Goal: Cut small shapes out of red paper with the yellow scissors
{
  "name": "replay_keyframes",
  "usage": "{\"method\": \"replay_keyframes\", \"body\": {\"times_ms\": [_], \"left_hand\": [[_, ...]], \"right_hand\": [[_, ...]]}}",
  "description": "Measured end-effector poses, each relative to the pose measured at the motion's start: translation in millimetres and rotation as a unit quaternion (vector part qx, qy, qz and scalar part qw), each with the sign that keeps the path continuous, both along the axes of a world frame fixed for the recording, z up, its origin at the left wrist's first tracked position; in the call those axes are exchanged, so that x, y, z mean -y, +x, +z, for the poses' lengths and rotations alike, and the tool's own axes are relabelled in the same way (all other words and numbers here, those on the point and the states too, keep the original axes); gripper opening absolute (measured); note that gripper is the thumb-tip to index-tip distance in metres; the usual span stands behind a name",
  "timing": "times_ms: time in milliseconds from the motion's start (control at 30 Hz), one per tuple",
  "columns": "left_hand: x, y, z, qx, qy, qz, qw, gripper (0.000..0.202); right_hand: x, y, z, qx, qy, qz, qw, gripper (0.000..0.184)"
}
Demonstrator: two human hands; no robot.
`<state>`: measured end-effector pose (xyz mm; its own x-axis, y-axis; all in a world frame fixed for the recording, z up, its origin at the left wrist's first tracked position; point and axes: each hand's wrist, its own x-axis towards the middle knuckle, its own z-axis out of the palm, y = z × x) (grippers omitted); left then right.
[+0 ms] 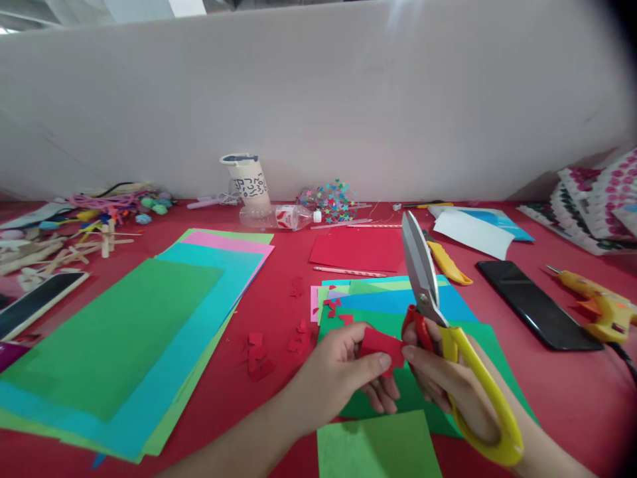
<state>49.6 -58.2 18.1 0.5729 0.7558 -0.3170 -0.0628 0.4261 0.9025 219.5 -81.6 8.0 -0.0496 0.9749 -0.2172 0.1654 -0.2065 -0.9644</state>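
Note:
My left hand (355,368) pinches a small red piece of paper (381,345) between thumb and fingers. In my right hand (455,378) are scissors (423,265) with a yellow handle, their blades pointing up and nearly together, away from the paper. The right fingertips touch the right edge of the red paper. Beneath both hands lie green sheets (478,345) over blue ones, with a light green sheet (375,448) nearer to me. Red paper scraps (256,352) are scattered to the left of my left hand.
Coloured paper (124,325) is stacked at left, beside a phone (40,302) and wooden sticks. A plastic bottle (279,217), a printed cup (249,186) and red paper (355,249) lie toward the wall. At right are a utility knife (448,262), a black phone (537,302) and a glue gun (597,299).

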Motion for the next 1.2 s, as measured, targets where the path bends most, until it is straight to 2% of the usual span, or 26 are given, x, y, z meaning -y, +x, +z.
{"method": "replay_keyframes", "body": {"times_ms": [133,233,333,467,567,667,900,1067,1200], "left_hand": [[-2,-2,-2.6,-0.007,0.03,0.051,0.998,0.018],[-7,-6,2.6,0.004,0.033,0.108,0.994,0.015],[-13,-12,11.2,0.04,0.05,0.192,0.979,0.011],[-19,-20,19.5,0.089,0.083,0.264,0.957,0.013],[-20,-23,22.6,0.104,0.115,0.279,0.948,0.01],[-19,-24,23.9,0.103,0.13,0.289,0.943,0.01],[-16,-21,26.9,0.066,0.113,0.288,0.949,0.015],[-15,-18,29.4,0.053,0.109,0.285,0.951,0.017],[-15,-19,28.6,0.055,0.113,0.275,0.953,0.017]], "right_hand": [[1,0,1.5,0.019,0.007,-0.009,1.0,0.022],[2,2,9.8,0.048,0.022,0.006,0.999,0.031],[3,6,14.8,0.059,0.073,0.091,0.991,0.032],[3,9,13.6,0.15,0.085,0.181,0.968,0.039],[2,6,16.0,0.199,0.067,0.225,0.951,0.041],[1,3,21.1,0.205,0.051,0.245,0.946,0.038],[9,2,19.8,0.168,0.026,0.161,0.972,0.046],[10,2,19.6,0.165,0.016,0.178,0.97,0.054],[13,-1,21.8,0.173,0.02,0.154,0.973,0.064]]}}
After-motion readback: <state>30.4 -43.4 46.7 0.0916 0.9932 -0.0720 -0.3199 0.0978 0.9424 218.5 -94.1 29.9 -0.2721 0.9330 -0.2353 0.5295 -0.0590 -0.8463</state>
